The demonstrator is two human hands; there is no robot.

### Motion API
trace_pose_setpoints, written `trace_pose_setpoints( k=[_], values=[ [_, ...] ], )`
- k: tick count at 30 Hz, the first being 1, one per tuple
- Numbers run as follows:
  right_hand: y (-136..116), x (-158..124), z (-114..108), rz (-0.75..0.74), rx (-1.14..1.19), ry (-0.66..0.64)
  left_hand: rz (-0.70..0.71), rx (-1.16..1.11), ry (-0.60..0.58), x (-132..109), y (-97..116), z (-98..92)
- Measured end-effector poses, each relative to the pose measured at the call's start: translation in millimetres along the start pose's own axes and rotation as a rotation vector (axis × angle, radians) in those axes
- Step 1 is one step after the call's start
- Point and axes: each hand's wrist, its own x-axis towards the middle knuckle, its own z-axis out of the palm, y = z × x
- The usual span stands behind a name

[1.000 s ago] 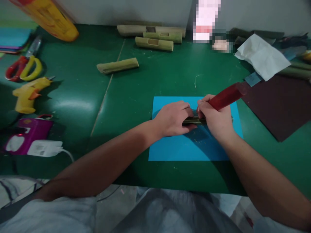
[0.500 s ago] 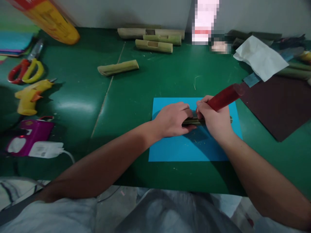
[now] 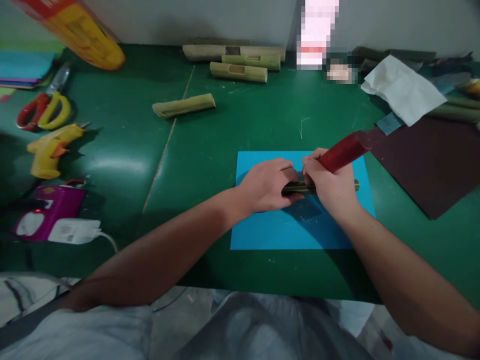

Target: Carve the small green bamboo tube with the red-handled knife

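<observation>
A dark green bamboo stick (image 3: 300, 187) lies across a blue paper sheet (image 3: 285, 230) on the green table (image 3: 225, 125). My left hand (image 3: 266, 185) is closed over the stick's left part and presses it down. My right hand (image 3: 332, 187) grips a red-handled tool (image 3: 343, 151), probably a knife, whose handle slants up to the right. The tool's tip meets the stick between my two hands, hidden by my fingers. The stick's right end (image 3: 356, 186) pokes out past my right hand.
Cut bamboo pieces (image 3: 240, 60) lie at the back, one (image 3: 183, 106) nearer. At the left are scissors (image 3: 41, 110), a yellow glue gun (image 3: 50, 150), a purple box (image 3: 48, 210) and a white charger (image 3: 73, 231). Dark brown card (image 3: 423, 165) and white paper (image 3: 403, 87) lie right.
Almost nothing differs: both hands stay on the stick, and the red handle has dipped slightly. The view has shifted a little.
</observation>
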Motion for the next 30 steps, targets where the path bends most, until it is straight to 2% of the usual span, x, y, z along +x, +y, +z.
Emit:
trace_pose_setpoints(
  k=[7, 22, 30],
  values=[
    [-0.8, 1.9, 3.0, 0.023, -0.038, 0.011, -0.039, -0.040, -0.027, 1.7, 2.7, -1.8],
    [-2.0, 6.2, 2.1, 0.075, 0.057, 0.025, 0.016, -0.048, 0.018, 0.7, 1.9, -1.0],
    [-4.4, 7.8, 1.3, 0.116, 0.020, 0.011, 0.022, -0.041, 0.012, 1.3, 2.7, -2.6]
  ],
)
